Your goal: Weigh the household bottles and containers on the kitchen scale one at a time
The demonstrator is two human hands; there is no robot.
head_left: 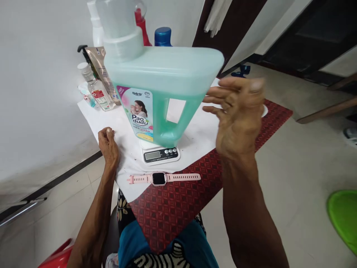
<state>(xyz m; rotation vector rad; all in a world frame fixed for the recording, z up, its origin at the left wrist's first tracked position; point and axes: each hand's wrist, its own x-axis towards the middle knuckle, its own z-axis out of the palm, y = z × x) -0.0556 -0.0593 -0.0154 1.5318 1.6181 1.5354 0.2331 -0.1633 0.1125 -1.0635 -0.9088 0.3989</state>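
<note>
A large translucent green detergent jug [178, 80] with a "Pao dudu" label stands upright on a small white kitchen scale [161, 154]. The scale's display looks blank. To the right of the jug is my right hand [238, 119], raised and slightly blurred, with its fingers apart and nothing held; whether a fingertip touches the jug I cannot tell. My left hand [108, 147] rests at the left edge of the white cloth [200, 134], curled into a loose fist with nothing visible in it. In front of the scale, a pink smartwatch [159, 179] lies stretched out flat, its screen dark.
Behind the jug at the left are a clear bottle [102, 93] with a white cap, a beige tube [102, 67] and a blue-capped bottle [163, 36]. A red patterned table cover [178, 201] shows under the cloth. A green stool [344, 216] stands at right.
</note>
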